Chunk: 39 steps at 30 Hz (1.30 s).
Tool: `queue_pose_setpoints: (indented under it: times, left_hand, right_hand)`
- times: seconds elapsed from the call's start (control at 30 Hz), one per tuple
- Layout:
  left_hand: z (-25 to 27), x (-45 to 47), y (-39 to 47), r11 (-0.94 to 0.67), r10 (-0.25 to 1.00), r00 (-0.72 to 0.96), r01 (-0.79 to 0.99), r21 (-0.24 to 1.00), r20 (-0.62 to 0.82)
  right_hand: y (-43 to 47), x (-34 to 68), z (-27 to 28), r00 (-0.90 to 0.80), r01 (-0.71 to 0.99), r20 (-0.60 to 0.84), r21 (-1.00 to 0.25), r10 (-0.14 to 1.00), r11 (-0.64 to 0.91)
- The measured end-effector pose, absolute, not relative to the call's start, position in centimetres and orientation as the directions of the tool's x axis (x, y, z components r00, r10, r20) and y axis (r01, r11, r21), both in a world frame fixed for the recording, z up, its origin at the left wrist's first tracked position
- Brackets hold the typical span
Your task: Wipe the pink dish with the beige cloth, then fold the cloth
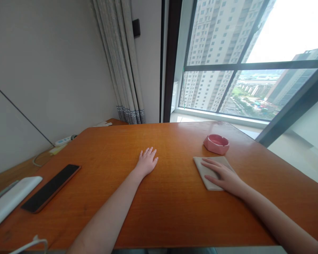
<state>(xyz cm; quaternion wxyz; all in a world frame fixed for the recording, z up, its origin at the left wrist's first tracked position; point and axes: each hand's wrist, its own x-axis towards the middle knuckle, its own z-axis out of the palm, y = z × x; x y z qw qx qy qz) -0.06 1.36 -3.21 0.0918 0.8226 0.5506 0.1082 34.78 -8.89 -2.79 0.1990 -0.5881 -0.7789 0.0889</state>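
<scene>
My left hand point(146, 162) rests palm down on the wooden table point(172, 211), fingers spread, with nothing in it. Over to the right, my right hand point(224, 176) lies flat on a folded beige cloth point(206, 180), its fingers stretched out across the top. The cloth looks roughly square, and part of it is hidden under the palm. Just beyond the cloth sits a pink ashtray point(216, 144) with notches in its rim, apart from my right hand.
On the left of the table lie a long black flat object point(51, 188) and a white device point(13, 197). A white cable point(34, 242) shows at the near left edge. Behind are a power strip point(63, 141), a grey curtain point(122, 63) and a large window point(228, 88).
</scene>
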Motion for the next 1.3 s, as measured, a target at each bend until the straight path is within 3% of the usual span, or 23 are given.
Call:
queue_pose_setpoints:
  times: [0.23,0.37,0.47,0.57,0.63,0.87,1.17,1.3]
  left_hand:
    - [-3.3,-0.1,1.4,-0.377,0.926,0.369,0.887,0.266,0.082]
    - [-3.2,-0.1,1.3,-0.371,0.928,0.364,0.889,0.27,0.077]
    - [-3.1,-0.1,1.3,-0.363,0.931,0.359,0.891,0.274,0.067]
    - [-3.1,0.0,1.2,-0.363,0.931,0.358,0.889,0.28,0.07]
    - [-3.2,0.0,1.3,-0.364,0.931,0.356,0.889,0.279,0.08]
    - [-3.6,-0.1,1.5,-0.372,0.928,0.355,0.894,0.251,0.109]
    - [-3.6,0.3,1.9,-0.399,0.91,0.338,0.872,0.284,0.24]
    - [-3.2,1.2,2.7,-0.498,0.86,0.404,0.8,0.336,0.312]
  right_hand:
    - [-10.5,45.4,-2.9,0.02,0.813,0.146,-0.579,0.989,0.069]
    - [-9.7,45.4,-1.8,0.1,0.831,0.17,-0.557,0.98,0.012]
    - [-8.4,41.6,-0.9,0.186,0.881,0.308,-0.473,0.933,-0.019]
    - [-6.5,34.6,-0.9,0.065,0.892,0.447,-0.426,0.892,0.149]
    - [-5.0,29.2,-1.5,-0.057,0.883,0.424,-0.401,0.904,0.244]
    - [-0.1,16.1,-3.1,-0.116,0.939,0.245,-0.289,0.962,0.187]
    - [1.1,15.1,-3.0,-0.183,0.931,0.211,-0.276,0.96,0.238]
    - [1.1,14.9,-3.0,-0.172,0.932,0.219,-0.281,0.961,0.231]
